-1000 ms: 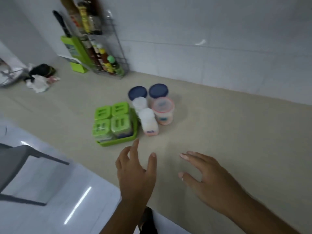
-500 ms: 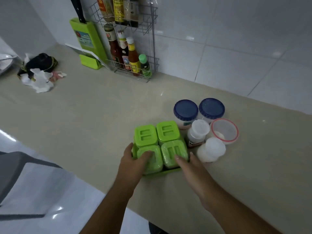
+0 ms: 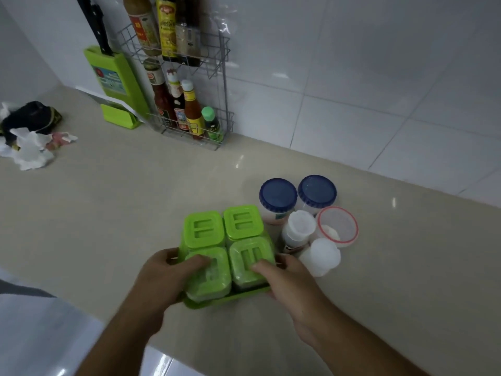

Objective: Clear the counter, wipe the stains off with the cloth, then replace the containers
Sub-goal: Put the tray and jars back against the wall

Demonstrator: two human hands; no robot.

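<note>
1. Both hands, left hand (image 3: 165,275) and right hand (image 3: 287,280), grip the green tray (image 3: 227,299) of containers at the near counter (image 3: 108,207) edge.
2. Jars (image 3: 278,199) just right aren't cleared yet, and wiping and replacing look undone, so it's early days.

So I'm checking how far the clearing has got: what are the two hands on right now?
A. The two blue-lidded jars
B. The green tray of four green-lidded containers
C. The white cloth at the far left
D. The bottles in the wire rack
B: the left hand and right hand grip opposite sides of the green tray holding the four green-lidded containers, thumbs resting on the near lids.
</note>
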